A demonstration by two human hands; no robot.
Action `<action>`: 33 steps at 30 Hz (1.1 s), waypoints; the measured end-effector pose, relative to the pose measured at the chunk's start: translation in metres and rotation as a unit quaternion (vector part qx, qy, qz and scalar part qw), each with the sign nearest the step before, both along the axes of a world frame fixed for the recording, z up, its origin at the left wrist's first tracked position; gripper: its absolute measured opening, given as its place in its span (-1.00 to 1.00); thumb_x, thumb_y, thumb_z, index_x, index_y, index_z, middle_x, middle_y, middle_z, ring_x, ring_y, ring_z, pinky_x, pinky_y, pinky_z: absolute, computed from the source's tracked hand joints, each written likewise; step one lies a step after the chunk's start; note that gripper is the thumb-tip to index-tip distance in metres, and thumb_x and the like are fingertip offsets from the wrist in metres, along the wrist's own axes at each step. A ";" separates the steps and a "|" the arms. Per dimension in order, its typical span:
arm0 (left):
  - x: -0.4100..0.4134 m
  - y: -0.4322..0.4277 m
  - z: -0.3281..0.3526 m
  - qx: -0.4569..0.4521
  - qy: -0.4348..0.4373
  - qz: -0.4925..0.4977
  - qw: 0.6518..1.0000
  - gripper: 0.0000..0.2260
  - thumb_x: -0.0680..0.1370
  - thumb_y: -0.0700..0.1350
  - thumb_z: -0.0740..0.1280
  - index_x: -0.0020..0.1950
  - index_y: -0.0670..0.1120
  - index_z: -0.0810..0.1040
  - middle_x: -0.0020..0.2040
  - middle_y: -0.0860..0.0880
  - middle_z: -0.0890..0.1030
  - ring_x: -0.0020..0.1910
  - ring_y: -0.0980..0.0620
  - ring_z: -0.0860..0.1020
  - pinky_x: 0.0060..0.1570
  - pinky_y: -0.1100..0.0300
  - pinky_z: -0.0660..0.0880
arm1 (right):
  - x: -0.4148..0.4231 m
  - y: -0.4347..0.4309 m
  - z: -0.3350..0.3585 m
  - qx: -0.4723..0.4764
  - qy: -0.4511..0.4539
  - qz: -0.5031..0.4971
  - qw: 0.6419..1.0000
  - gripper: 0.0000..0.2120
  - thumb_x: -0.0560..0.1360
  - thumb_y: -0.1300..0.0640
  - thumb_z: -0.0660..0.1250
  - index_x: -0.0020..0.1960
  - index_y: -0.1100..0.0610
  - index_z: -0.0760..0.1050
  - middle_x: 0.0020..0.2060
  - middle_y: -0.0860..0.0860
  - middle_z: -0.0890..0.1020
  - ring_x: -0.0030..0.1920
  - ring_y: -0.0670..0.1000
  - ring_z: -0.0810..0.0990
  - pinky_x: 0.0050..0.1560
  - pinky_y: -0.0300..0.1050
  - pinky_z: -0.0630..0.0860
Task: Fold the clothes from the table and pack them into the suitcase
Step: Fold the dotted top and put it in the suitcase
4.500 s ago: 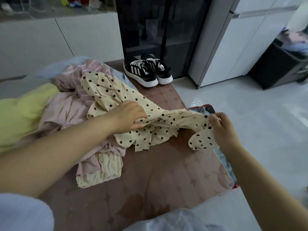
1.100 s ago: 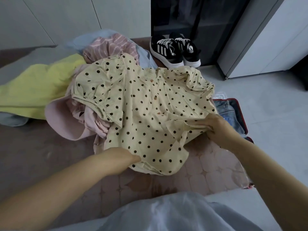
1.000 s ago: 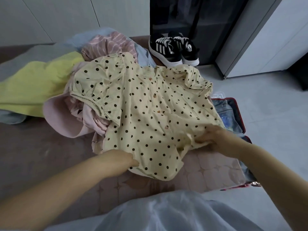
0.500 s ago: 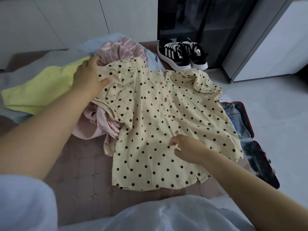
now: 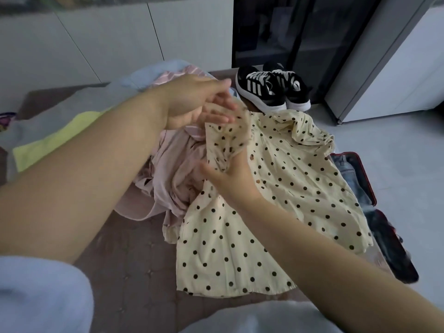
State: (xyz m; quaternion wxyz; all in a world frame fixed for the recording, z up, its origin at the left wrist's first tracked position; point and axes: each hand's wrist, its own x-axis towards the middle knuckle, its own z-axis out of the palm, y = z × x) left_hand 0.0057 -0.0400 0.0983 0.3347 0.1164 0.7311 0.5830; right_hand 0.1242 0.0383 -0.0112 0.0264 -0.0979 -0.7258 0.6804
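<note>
Polka-dot blouse (image 5: 276, 200), cream with black spots. The head view shows it spread front-up on the near right part of the brown patterned table (image 5: 134, 255), its right edge reaching toward the suitcase (image 5: 343, 154). One sleeve (image 5: 225, 138) is raised off the body of the garment.

- Left hand (image 5: 192, 99): blurred, fingers pinching the sleeve's upper edge.
- Right hand (image 5: 230, 174): thumb spread wide, fingers hidden behind the sleeve's bunched lower part. I cannot tell whether it is grasping or merely supporting.
- Pink garments (image 5: 173, 179): heaped just left of the spotted body, touching it.
- Yellow garment (image 5: 55, 138) and pale blue garment (image 5: 149, 73): farther left and behind, partly hidden by the left arm.
- Suitcase: red-rimmed, open, beside the table's right edge, denim inside.
- Black-and-white sneakers (image 5: 271, 90): a pair beyond the collar, before a dark glass cabinet (image 5: 300, 39).
</note>
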 end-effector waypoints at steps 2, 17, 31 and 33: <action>-0.014 0.012 -0.016 -0.037 0.088 -0.002 0.995 -0.89 0.61 -0.11 0.21 0.09 -0.13 0.41 0.04 -0.16 0.57 -0.11 -0.06 0.62 -0.03 0.12 0.58 | -0.008 0.018 -0.010 -0.034 -0.060 -0.095 0.993 -0.48 0.41 0.18 0.36 0.29 0.08 0.22 0.06 -0.04 0.55 0.03 -0.06 0.58 -0.11 -0.30 0.55; -0.049 0.065 -0.120 -0.475 0.396 -0.080 0.781 -0.45 0.49 0.21 0.28 0.44 0.09 0.26 0.46 -0.15 0.12 0.39 -0.22 0.10 0.39 -0.07 0.11 | -0.005 0.212 -0.082 0.228 -0.201 -0.226 0.925 -0.83 0.42 0.16 0.32 -0.02 0.00 0.41 -0.14 -0.08 0.42 -0.10 0.00 0.43 -0.29 -0.22 0.38; -0.086 -0.013 -0.076 -0.396 0.368 0.038 0.841 -0.84 0.50 -0.11 0.38 -0.14 -0.15 0.43 -0.18 -0.15 0.47 -0.18 -0.06 0.40 -0.22 0.17 0.20 | -0.087 0.282 -0.079 0.433 -0.299 -0.048 0.849 -0.27 0.42 0.01 0.40 0.48 -0.05 0.12 0.28 0.12 0.47 0.30 0.20 0.37 0.29 0.13 0.37; -0.087 -0.017 -0.072 -0.399 0.375 0.056 0.835 -0.86 0.50 -0.14 0.37 -0.14 -0.15 0.43 -0.17 -0.14 0.46 -0.18 -0.06 0.39 -0.22 0.18 0.19 | -0.093 0.285 -0.077 0.493 -0.288 -0.048 0.820 -0.63 0.47 0.02 0.31 0.27 0.03 0.46 0.11 0.13 0.56 0.21 0.19 0.41 0.23 0.06 0.40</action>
